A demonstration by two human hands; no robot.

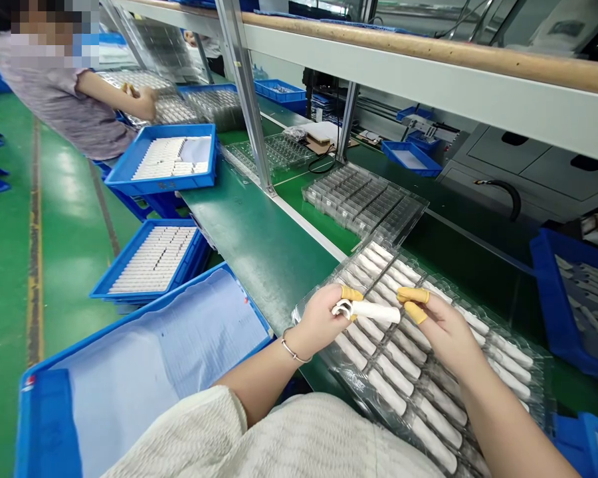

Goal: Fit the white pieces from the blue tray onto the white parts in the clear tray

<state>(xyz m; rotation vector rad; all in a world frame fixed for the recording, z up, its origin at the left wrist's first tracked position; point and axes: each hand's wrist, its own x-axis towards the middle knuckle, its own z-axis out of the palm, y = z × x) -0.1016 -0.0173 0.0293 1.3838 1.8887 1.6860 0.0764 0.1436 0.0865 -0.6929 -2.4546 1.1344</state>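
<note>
Nearby, blue bins [555,305] flank the loaded tray [542,382].

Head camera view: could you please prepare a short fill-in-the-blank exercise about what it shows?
1. The finger covers on the right hand are ____.
2. The tubular piece is held in the person's ____ hand.
3. The large lined bin at the lower left of the picture is ____.

Missing words: yellow; left; blue.

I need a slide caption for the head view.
Left hand holds white tubing over a clear tray, right hand close by.
</note>
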